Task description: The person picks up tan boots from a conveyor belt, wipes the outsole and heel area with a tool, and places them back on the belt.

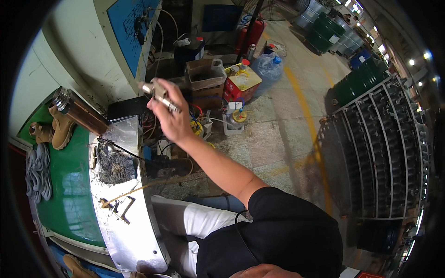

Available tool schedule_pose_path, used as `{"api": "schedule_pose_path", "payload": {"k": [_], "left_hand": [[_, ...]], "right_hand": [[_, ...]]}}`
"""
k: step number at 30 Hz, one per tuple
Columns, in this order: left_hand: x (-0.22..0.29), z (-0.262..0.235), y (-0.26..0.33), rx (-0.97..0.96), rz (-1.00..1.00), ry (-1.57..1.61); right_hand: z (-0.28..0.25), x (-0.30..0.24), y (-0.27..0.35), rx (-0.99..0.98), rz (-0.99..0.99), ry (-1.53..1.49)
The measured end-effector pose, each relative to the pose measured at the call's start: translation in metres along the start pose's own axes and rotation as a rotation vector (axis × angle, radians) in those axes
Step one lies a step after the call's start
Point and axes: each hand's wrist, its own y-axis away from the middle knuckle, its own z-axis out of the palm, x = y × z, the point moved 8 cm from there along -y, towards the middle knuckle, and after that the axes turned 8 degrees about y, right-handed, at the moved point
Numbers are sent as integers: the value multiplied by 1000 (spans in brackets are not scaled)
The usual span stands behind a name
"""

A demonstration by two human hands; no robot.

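Observation:
My right hand (175,118) is raised beyond the far end of the metal bench plate (134,236), with the arm stretched out from the black sleeve. Its fingers are wrapped round a small silver and brass-coloured metal tool (161,96) that looks like a spray gun. The tool's narrow end points up and left. On the plate lies another brass-coloured metal tool (123,211), with a thin brown hose (143,186) running from it. A dark, fibrous, dirty pad (113,164) sits further along the plate. My left hand is out of view.
A brown flask (81,113) stands beside the plate. Tan shoes (64,127) and grey soles (38,171) lie on the green surface (69,199). Past my hand are a cardboard box (206,76), a red container (241,83) and a jar with tubes (238,118). A rack (384,153) stands right.

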Motion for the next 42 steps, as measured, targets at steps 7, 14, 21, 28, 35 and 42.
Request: {"api": "schedule_pose_path", "payload": {"k": [7,14,21,28,35,42], "left_hand": [[-54,64,-3,49,293,182],[-29,40,-13,-20,-259,200],[-28,37,-7,8,-278,194],[-26,31,-13,36,-279,193],[-29,35,-10,31,-282,208],[-32,35,-12,-22,-340,177]], "right_hand": [[16,49,-46,-1,284,-215],[60,54,-121,17,-273,463],[91,85,-189,-21,-78,635],[91,131,-224,-132,-6,736],[94,139,-214,-232,56,625],[80,127,-88,-153,21,148]]}}
